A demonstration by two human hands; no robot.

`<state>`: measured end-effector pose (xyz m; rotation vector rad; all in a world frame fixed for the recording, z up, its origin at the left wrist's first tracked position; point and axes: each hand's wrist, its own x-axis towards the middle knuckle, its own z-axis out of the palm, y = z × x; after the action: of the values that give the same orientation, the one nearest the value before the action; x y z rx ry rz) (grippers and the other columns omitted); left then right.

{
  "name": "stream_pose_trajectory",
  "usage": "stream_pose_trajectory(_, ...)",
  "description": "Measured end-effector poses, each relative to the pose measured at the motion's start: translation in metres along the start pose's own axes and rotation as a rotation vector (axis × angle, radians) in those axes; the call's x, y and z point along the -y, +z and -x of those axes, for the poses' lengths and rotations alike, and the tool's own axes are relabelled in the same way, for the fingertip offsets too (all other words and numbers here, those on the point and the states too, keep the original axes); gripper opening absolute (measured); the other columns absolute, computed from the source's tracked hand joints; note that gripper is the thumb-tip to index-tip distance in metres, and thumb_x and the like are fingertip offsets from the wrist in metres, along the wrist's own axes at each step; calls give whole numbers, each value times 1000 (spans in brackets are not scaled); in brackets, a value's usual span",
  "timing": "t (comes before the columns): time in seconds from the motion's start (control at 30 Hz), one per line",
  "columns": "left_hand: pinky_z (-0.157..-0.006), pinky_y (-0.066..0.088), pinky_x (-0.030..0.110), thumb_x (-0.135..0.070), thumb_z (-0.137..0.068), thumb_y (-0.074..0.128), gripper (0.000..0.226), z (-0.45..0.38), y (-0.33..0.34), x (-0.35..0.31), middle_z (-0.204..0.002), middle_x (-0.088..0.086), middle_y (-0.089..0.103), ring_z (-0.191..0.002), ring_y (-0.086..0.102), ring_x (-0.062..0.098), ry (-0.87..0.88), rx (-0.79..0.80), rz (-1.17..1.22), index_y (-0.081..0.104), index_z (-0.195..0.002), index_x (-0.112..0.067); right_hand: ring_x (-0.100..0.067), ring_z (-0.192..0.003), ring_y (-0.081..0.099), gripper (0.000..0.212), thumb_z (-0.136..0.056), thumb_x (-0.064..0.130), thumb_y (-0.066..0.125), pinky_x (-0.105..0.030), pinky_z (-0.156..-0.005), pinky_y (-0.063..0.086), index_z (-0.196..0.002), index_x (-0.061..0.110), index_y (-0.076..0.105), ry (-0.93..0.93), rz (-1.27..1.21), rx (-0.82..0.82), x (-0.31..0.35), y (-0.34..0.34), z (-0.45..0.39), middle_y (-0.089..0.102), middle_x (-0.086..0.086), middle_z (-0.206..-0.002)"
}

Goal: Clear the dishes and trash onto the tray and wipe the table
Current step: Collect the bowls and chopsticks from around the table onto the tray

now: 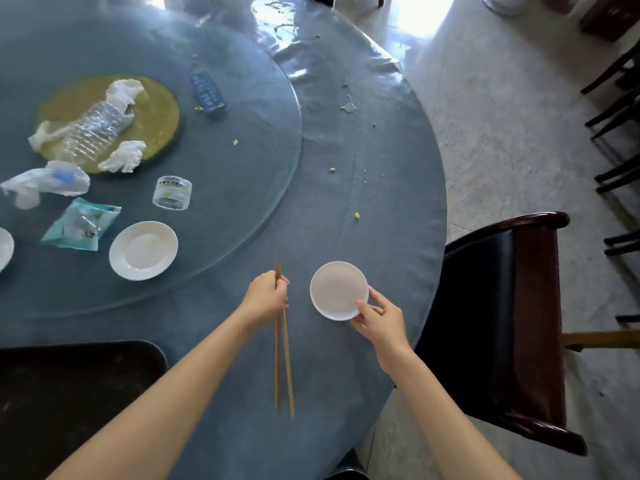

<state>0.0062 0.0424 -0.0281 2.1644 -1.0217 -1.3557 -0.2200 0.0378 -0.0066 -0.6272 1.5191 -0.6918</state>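
A pair of chopsticks (283,344) is gripped by the left hand (266,295); a small white dish (337,290), right of them, is pinched at its near rim by the right hand (377,318)

Glossy white dish (337,289), wooden chopsticks (284,358)

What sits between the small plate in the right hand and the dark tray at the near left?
Only the left hand with its chopsticks lies on that line. The right hand grips the small plate; the cloth on to the tray is otherwise bare.
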Motion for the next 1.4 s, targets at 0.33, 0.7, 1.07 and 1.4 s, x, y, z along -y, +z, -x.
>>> stream_pose_trajectory(0.33, -78, 62, 46, -16, -110, 36, 25, 140, -82, 74, -91, 10, 59, -74, 62, 18, 11, 45, 690, 55, -119, -3, -13, -87, 76, 43, -100, 8, 65, -18, -69, 60, -141, 17, 62, -54, 78, 156, -13, 47, 97, 79, -4, -88)
stream_pose_trajectory(0.7, -71, 59, 40, -22, -110, 39, 26, 308, -159, 223, -80, 5, 61, -66, 62, 18, 51, -209, 1052, 56, -125, -11, -20, -97, 78, 38, -99, 12, 68, -25, -78, 63, -137, 20, 66, -112, 248, 415, -95, 149, 247, 81, 3, -100)
stream_pose_trajectory(1.07, -61, 57, 37, -25, -109, 42, 27, 490, -208, 419, -75, 3, 63, -57, 61, 18, -61, -588, 1303, 61, -124, -13, -20, -100, 77, 29, -99, 15, 68, -33, -87, 63, -127, 23, 72, -42, 454, 622, -227, 267, 402, 78, -3, -117)
stream_pose_trajectory(1.4, -57, 61, 35, -22, -108, 45, 25, 612, -233, 554, -80, 4, 72, -64, 70, 20, -166, -1012, 1540, 64, -120, -10, -12, -93, 78, 26, -97, 18, 71, -34, -82, 64, -121, 28, 74, -57, 757, 937, -318, 380, 522, 80, 12, -98)
